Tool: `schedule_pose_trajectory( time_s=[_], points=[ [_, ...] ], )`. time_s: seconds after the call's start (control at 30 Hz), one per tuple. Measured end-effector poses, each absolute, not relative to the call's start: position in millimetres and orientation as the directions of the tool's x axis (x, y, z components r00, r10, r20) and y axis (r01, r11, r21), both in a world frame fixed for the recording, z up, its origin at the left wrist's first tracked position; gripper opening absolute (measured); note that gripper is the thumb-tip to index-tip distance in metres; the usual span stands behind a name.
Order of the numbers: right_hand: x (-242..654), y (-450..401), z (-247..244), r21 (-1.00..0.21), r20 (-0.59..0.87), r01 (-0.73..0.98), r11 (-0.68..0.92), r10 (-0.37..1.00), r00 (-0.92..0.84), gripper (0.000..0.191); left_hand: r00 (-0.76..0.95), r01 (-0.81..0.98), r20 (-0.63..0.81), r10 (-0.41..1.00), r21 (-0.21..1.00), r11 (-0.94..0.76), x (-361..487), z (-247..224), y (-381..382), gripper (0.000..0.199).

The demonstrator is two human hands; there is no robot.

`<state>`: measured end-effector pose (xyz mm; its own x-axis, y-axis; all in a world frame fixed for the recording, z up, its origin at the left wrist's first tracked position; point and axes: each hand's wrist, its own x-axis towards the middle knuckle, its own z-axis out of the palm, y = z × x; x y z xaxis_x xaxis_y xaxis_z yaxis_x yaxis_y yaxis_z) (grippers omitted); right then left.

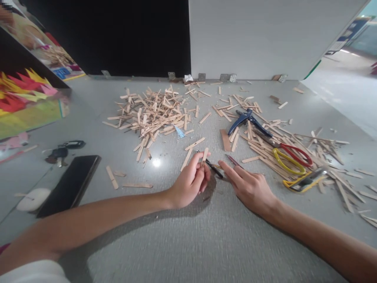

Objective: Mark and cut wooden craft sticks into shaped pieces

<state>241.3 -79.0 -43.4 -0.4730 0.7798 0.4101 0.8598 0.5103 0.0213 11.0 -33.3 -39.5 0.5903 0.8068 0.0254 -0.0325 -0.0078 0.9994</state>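
My left hand (188,182) is closed, pinching a short wooden craft stick (205,155) upright between thumb and fingers. A dark mark shows on the stick close to the fingertips. Just to the right, my right hand (250,188) is low over the table with its index finger stretched out; I see nothing held in it. Its fingertips are beside a black pen (217,171) lying between the two hands. A dark red pencil-like tool (233,160) lies just beyond the right hand's knuckles, partly hidden by it.
A heap of craft sticks (156,112) lies ahead. To the right are a blue-handled tool (250,120), red-and-yellow-handled scissors (291,157) and a yellow cutter (306,181) among more sticks. A phone (70,182) and keys (57,156) lie left. A black-and-white board (224,39) stands behind.
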Motion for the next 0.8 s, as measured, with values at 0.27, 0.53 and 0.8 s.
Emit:
schedule_pose_trajectory(
  time_s=[0.27, 0.53, 0.8],
  points=[
    [241.7, -78.7, -42.3, 0.029, 0.416, 0.853, 0.521, 0.769, -0.485, 0.051, 0.589, -0.026, 0.019, 0.808, 1.0, -0.004, 10.9, -37.3, -33.4, 0.031],
    [242.1, -78.2, -43.0, 0.021, 0.427, 0.851, 0.525, 0.765, -0.482, 0.052, 0.587, -0.006, 0.009, 0.809, 1.0, -0.007, 10.4, -36.1, -33.0, 0.032],
    [239.8, -77.5, -40.5, 0.053, 0.454, 0.839, 0.542, 0.735, -0.504, 0.049, 0.581, -0.011, 0.025, 0.814, 1.0, -0.022, 11.3, -37.6, -32.9, 0.028]
  ],
)
